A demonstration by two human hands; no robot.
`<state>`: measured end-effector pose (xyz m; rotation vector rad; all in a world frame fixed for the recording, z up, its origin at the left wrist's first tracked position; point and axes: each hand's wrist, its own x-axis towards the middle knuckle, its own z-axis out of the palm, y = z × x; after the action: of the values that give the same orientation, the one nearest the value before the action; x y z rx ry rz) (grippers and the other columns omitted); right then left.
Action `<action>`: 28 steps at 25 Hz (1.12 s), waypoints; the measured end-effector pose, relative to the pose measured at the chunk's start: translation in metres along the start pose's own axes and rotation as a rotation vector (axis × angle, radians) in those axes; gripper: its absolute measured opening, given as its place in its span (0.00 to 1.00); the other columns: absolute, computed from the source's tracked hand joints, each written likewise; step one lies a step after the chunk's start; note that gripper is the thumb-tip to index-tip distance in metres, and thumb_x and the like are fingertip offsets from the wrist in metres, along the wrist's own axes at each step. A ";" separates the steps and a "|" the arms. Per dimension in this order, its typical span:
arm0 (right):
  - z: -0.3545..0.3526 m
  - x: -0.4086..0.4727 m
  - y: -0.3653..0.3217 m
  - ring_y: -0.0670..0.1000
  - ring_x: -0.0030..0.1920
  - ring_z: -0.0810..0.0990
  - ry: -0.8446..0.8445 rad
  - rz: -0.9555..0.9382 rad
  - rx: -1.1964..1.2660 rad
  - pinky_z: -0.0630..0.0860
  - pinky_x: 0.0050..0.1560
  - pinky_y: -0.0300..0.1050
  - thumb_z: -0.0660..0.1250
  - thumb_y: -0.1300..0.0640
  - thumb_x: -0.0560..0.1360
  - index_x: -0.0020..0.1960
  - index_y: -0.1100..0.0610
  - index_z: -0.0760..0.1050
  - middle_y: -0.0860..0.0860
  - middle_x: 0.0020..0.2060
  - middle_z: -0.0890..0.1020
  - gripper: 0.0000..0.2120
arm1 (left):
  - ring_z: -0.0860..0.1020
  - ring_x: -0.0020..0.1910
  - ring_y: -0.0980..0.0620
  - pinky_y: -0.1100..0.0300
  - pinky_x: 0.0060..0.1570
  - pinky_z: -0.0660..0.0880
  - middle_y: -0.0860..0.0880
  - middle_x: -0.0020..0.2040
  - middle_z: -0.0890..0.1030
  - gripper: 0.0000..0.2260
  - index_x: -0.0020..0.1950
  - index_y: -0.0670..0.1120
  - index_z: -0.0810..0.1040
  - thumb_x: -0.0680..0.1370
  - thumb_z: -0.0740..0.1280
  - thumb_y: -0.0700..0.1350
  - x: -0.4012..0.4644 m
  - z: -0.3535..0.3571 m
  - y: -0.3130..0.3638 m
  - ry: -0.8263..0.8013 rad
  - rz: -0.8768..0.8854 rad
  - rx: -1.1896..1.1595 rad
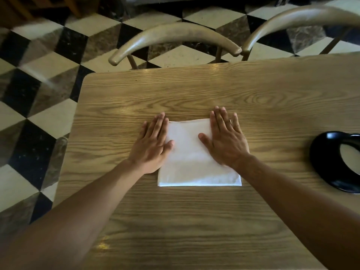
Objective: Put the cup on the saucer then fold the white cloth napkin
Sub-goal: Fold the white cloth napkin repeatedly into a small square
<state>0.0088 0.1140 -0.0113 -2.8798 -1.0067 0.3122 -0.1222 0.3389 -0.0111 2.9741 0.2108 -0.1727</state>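
The white cloth napkin (191,160) lies folded into a rough square at the middle of the wooden table (194,90). My left hand (153,145) rests flat on its left edge, fingers together and pointing away from me. My right hand (226,139) presses flat on its right side, with a ring on one finger. Neither hand grips anything. At the right edge of the view sits a black saucer (321,162) with a pale, round form on it (350,156), cut off by the frame; I cannot tell whether this is the cup.
Two curved wooden chair backs (175,36) (303,16) stand along the table's far edge. Beyond and to the left is a black, white and grey checkered floor (39,94). The table's left edge (78,106) runs close to my left forearm.
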 end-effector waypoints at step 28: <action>0.023 -0.080 -0.006 0.53 0.83 0.45 0.072 -0.043 0.076 0.45 0.82 0.51 0.44 0.33 0.81 0.82 0.63 0.49 0.58 0.83 0.50 0.42 | 0.53 0.84 0.42 0.37 0.81 0.52 0.45 0.86 0.50 0.32 0.84 0.41 0.53 0.83 0.50 0.55 -0.076 0.025 0.038 0.041 -0.084 0.036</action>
<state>-0.0609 0.0687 -0.0194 -2.7768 -1.0201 0.2359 -0.1941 0.2878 -0.0206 3.0088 0.3408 -0.1261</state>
